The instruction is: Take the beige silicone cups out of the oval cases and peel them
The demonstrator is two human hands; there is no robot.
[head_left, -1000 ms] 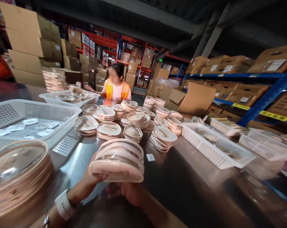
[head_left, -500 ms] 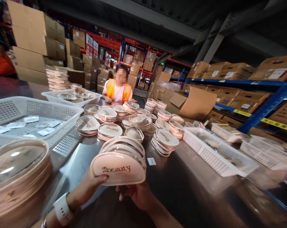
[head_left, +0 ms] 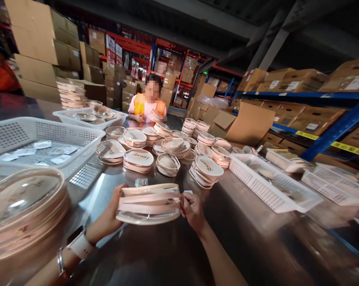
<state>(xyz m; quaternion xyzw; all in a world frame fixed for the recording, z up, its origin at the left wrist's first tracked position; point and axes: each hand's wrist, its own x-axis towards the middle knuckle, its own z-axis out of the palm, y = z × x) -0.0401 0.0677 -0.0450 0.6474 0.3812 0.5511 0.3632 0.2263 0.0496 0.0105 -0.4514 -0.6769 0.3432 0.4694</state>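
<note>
My left hand (head_left: 116,207) grips the left end of a small stack of oval cosmetic pouches (head_left: 149,203), clear with pale pink bands, held edge-on above the metal table. At the stack's right end, my right hand (head_left: 193,209) is closed, its thumb and fingers pinching the pouch edge; whether they hold a zipper pull is too small to tell. The printed face of these pouches is out of sight. Just beyond lies a small clear packet (head_left: 141,182), and a white slip (head_left: 188,192) shows partly behind my right hand.
Several pouch stacks, one printed "beauty" (head_left: 138,158), cover the table's middle. A large pouch stack (head_left: 27,210) stands near left. White baskets (head_left: 87,137) sit at left, with another basket (head_left: 274,194) at right. Across the table is a co-worker in an orange vest (head_left: 140,104).
The held pouches have tipped from printed face toward me to edge-on. My right hand has moved from beneath them to their right end. The co-worker's hands have risen.
</note>
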